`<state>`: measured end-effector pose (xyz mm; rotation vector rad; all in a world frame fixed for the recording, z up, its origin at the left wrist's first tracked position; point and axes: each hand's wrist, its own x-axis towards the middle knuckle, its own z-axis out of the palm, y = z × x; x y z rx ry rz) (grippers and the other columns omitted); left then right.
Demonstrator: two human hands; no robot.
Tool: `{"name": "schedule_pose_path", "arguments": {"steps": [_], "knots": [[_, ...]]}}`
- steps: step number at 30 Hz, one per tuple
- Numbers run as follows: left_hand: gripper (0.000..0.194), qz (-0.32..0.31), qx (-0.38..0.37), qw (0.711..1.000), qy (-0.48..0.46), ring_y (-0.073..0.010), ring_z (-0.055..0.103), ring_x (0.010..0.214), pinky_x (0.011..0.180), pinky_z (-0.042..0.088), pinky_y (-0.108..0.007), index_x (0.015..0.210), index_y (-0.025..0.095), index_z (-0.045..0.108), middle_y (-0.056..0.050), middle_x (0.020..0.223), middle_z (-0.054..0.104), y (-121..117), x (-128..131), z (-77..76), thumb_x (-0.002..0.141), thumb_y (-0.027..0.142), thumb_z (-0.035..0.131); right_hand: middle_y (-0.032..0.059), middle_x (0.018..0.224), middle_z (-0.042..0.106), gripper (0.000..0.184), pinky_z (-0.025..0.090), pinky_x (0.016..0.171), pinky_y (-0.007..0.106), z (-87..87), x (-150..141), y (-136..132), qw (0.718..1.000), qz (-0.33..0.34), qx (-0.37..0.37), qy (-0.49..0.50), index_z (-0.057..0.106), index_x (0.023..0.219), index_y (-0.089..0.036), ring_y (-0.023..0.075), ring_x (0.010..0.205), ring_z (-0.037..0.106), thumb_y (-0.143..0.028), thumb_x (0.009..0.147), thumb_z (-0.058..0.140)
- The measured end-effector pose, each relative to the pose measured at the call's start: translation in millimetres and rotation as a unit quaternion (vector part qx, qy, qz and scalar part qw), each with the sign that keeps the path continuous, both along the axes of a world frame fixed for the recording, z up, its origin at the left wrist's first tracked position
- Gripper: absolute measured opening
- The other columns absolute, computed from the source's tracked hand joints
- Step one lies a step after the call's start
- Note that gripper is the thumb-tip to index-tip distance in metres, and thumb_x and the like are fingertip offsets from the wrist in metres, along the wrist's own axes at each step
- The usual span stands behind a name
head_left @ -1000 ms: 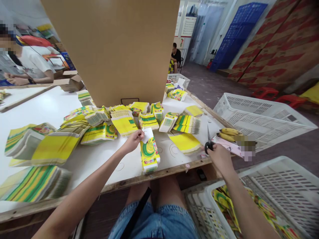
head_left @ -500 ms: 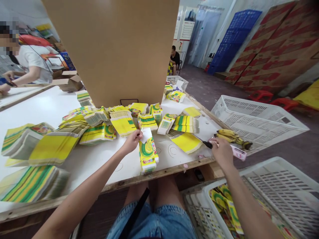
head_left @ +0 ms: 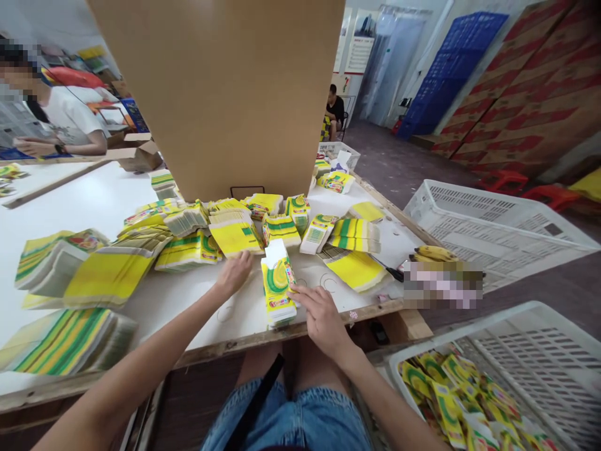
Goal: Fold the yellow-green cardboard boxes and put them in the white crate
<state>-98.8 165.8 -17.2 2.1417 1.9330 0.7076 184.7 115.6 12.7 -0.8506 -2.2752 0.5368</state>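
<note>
A yellow and green printed carton stack [head_left: 278, 282] lies at the table's front edge, a white flap sticking up at its far end. My right hand [head_left: 323, 316] has its fingers stretched out, the tips touching the stack's right side. To the left, my left hand [head_left: 235, 275] is curled with its fingers together, close to the near edge of a fanned stack of yellow flat cartons [head_left: 235, 233]. What those fingers hold, if anything, is hidden. A black-handled tool [head_left: 395, 274] lies at the table's right edge.
More carton bundles [head_left: 107, 275] spread across the table. A tall cardboard panel [head_left: 216, 100] stands behind them. At the right are a white crate [head_left: 498, 216], bananas [head_left: 434, 253] and a basket [head_left: 516, 319] holding yellow packs. A co-worker [head_left: 70, 119] sits at the far left.
My right hand has left the black-handled tool by the table's right edge and come to the carton stack. My left hand has let go of the white flap and moved left.
</note>
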Motion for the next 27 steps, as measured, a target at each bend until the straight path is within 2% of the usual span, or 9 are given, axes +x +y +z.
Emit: {"name": "schedule_pose_path", "arguments": {"steps": [3,5,8,11,13,15,18,23,27], "knots": [[0.008,-0.037,-0.023,0.999,0.011,-0.0156,0.053,0.073,0.068,0.045,-0.03,0.077,0.016,0.053,0.0,0.078,0.054,-13,5,-12.0,0.084,0.016,0.056,0.0038,0.124,0.066,0.058,0.042,0.092,0.042,-1.1,-2,5,0.999,0.002,-0.007,0.039,0.064,0.122,-0.025,0.022,0.106,0.058,0.005,0.08,0.036],[0.014,-0.043,-0.022,0.999,0.007,-0.0151,0.051,0.065,0.062,0.043,-0.028,0.07,0.018,0.049,0.0,0.073,0.052,-19,7,-11.0,0.082,0.015,0.056,0.004,0.119,0.069,0.053,0.043,0.092,0.042,0.2,-5,7,0.998,0.0,-0.013,0.064,0.066,0.117,-0.025,0.0215,0.106,0.06,0.003,0.083,0.037],[0.015,-0.002,0.03,0.999,-0.015,-0.0195,0.052,0.069,0.065,0.044,-0.032,0.073,0.021,0.047,-0.003,0.075,0.052,-26,14,6.0,0.084,0.011,0.046,0.0046,0.113,0.071,0.039,0.045,0.089,0.041,6.4,-6,9,0.996,-0.004,-0.032,0.085,0.066,0.111,-0.025,0.0224,0.102,0.06,-0.005,0.089,0.041],[0.018,0.052,0.116,0.991,-0.049,-0.0257,0.052,0.096,0.084,0.043,-0.042,0.093,0.02,0.047,-0.01,0.096,0.054,-38,34,30.1,0.093,0.013,0.031,0.0049,0.11,0.07,0.022,0.045,0.088,0.041,15.6,-6,10,0.997,-0.003,-0.039,0.059,0.064,0.106,-0.024,0.0236,0.098,0.058,-0.014,0.09,0.052],[0.014,0.021,0.138,0.988,-0.065,-0.0252,0.05,0.106,0.093,0.041,-0.042,0.099,0.02,0.047,-0.011,0.105,0.055,-48,52,41.7,0.095,0.017,0.035,0.0049,0.107,0.07,0.012,0.043,0.088,0.041,21.2,-7,10,1.0,-0.004,-0.021,0.016,0.063,0.098,-0.022,0.0242,0.097,0.057,-0.016,0.089,0.058],[0.012,-0.039,0.132,0.988,-0.075,-0.0227,0.052,0.106,0.094,0.043,-0.038,0.098,0.022,0.05,-0.009,0.106,0.058,-56,69,46.5,0.094,0.017,0.04,0.0059,0.103,0.068,0.007,0.042,0.086,0.041,25.4,-10,10,0.999,-0.012,0.008,-0.035,0.062,0.088,-0.021,0.025,0.096,0.055,-0.015,0.087,0.06],[0.015,-0.09,0.121,0.985,-0.087,-0.0212,0.054,0.101,0.09,0.046,-0.036,0.093,0.021,0.053,-0.008,0.103,0.061,-61,83,44.4,0.094,0.014,0.04,0.0085,0.095,0.063,0.01,0.042,0.079,0.04,29.7,-21,10,0.992,-0.042,0.049,-0.105,0.06,0.081,-0.02,0.0263,0.09,0.051,-0.011,0.086,0.059],[0.018,-0.097,0.12,0.983,-0.1,-0.022,0.053,0.104,0.092,0.046,-0.039,0.093,0.02,0.054,-0.01,0.105,0.06,-61,84,38.9,0.095,0.014,0.038,0.0106,0.091,0.058,0.022,0.04,0.074,0.04,33.1,-33,9,0.982,-0.068,0.089,-0.153,0.057,0.079,-0.02,0.0273,0.086,0.046,0.001,0.081,0.05],[0.015,-0.091,0.117,0.983,-0.108,-0.0216,0.053,0.104,0.092,0.046,-0.038,0.094,0.02,0.055,-0.01,0.105,0.06,-61,81,38.3,0.096,0.016,0.04,0.0081,0.086,0.056,0.025,0.038,0.073,0.038,13.3,-10,-9,0.989,-0.059,0.061,-0.118,0.054,0.077,-0.019,0.0245,0.082,0.044,0.004,0.08,0.044]]}}
